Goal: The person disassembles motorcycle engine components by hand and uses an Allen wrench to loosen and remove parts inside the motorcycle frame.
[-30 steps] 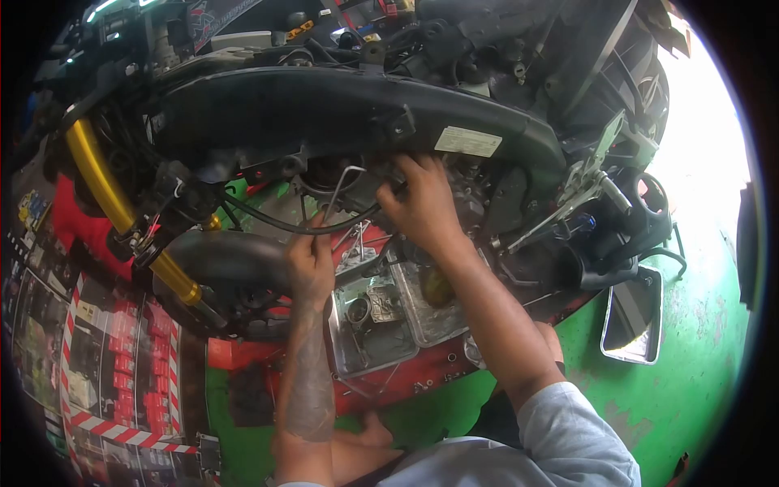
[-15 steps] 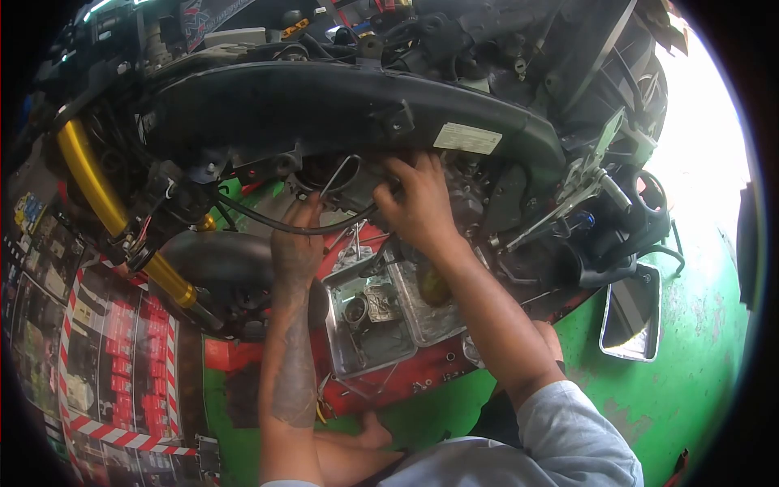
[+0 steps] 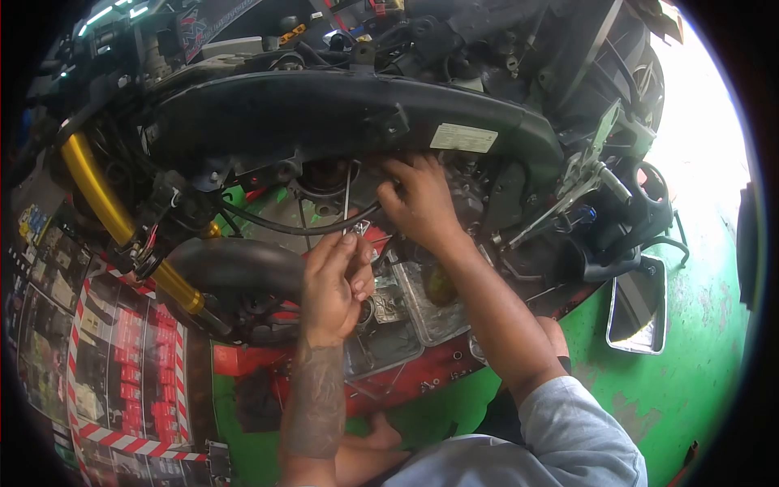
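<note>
My left hand (image 3: 334, 284) is closed round the lower end of a thin silver hex key (image 3: 348, 195), which stands nearly upright with its bent end at the top. My right hand (image 3: 418, 195) reaches up under the black motorcycle frame (image 3: 324, 114), left of its white label (image 3: 463, 138). Its thumb and fingers are curled, but the fingertips are hidden behind the frame, so what they touch cannot be made out. A black cable (image 3: 284, 230) curves between the two hands, passing behind the hex key.
Below the hands, metal trays (image 3: 388, 357) with parts stand on a red surface (image 3: 406, 388). Gold fork tubes (image 3: 99, 188) and a dark tyre (image 3: 235, 264) are at the left. Another tray (image 3: 660, 304) lies on the green floor (image 3: 698, 357) at the right.
My left hand has moved down and to the right with the hex key, which now stands more upright. My right hand has stayed nearly in place under the frame.
</note>
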Tool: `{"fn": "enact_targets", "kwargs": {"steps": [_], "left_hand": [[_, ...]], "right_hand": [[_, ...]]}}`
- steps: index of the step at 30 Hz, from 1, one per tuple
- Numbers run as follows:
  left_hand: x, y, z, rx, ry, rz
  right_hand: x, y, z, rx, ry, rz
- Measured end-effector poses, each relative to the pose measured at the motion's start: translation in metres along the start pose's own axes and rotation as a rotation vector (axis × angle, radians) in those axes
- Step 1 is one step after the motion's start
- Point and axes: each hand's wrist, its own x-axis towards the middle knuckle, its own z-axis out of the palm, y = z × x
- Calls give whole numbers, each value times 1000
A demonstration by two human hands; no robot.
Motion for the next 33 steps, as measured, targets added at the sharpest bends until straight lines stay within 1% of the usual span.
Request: {"fn": "enact_targets", "kwargs": {"steps": [3,6,9,12,13,15,19,21,24,25,27,30,32,33], "left_hand": [[-5,-5,14,-305,-46,8],[-8,-13,21,-447,-19,31],[-2,-28,6,-255,186,157],[14,-52,-22,662,370,403],[19,-54,-32,850,399,516],[27,-48,-45,1231,455,753],[26,-40,-42,1123,448,706],[27,-43,-43,1093,471,691],[32,-52,-53,1094,639,834],[30,-46,-52,1069,654,835],[20,-27,-57,1025,685,828],[-21,-27,-103,1383,530,431],[-60,-34,-116,1427,554,532],[-79,-37,-124,1296,611,489]], "right_hand": [[1,1,-1,17,-13,13],[1,3,0,6,-26,9],[0,1,-1,-9,-48,-11],[3,0,-7,-15,-102,18],[2,-1,-8,-13,-129,38],[3,0,-7,-17,-111,16],[3,-10,-17,-46,-128,49],[-1,-12,-20,-57,-145,-47],[-14,-25,-16,-34,-139,-208],[-20,-34,-14,-21,-131,-262],[-29,-47,-9,40,-121,-286],[-37,-40,9,77,-167,-278],[-38,-30,18,-8,-184,-338],[-38,-26,22,-49,-194,-366]]}}
